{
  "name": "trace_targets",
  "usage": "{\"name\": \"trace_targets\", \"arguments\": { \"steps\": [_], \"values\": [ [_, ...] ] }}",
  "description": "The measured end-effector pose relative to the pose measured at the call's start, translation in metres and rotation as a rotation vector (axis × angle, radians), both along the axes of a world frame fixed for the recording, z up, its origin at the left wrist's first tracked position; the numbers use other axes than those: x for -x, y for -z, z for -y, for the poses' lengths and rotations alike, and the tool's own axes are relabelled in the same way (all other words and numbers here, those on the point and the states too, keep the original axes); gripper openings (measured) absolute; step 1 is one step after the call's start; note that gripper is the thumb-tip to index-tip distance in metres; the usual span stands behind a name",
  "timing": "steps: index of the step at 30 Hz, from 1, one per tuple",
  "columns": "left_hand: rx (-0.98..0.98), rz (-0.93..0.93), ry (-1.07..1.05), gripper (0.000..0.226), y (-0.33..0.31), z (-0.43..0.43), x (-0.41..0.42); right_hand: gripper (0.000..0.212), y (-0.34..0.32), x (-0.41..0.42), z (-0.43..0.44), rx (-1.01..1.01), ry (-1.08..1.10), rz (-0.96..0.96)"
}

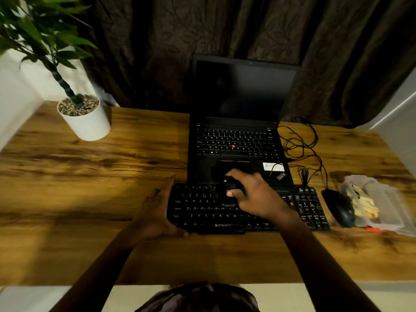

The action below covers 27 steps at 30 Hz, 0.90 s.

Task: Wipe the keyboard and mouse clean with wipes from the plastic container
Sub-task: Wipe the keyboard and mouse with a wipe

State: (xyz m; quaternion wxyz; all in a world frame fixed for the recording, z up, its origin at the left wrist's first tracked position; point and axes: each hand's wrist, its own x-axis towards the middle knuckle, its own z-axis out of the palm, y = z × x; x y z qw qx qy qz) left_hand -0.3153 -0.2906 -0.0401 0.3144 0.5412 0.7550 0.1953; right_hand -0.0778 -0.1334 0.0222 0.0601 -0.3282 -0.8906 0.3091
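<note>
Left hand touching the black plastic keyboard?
Touching. Head view: left hand grips the left end of the black plastic keyboard, thumb on its front edge.

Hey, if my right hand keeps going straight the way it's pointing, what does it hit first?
Probably the laptop, its palm rest just past the keyboard. The right hand, curled round a small dark thing, points there; its height is unclear.
</note>
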Motion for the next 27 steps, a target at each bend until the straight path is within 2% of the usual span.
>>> {"name": "trace_targets", "arguments": {
  "steps": [6,13,22,27],
  "values": [
    [0.003,-0.025,0.005,0.159,0.001,0.000,0.000,0.034,-0.002,0.021,0.011,0.004,-0.052,-0.074],
    [-0.015,0.010,0.008,0.159,0.005,0.001,0.004,0.039,-0.005,0.009,-0.003,-0.035,-0.019,0.085],
    [-0.002,-0.026,0.021,0.159,0.004,-0.001,0.001,0.033,-0.003,0.045,0.018,0.046,-0.051,-0.061],
    [-0.013,-0.020,0.015,0.161,0.010,0.000,0.005,0.035,-0.009,0.028,0.006,0.014,-0.052,0.010]
  ]
}}
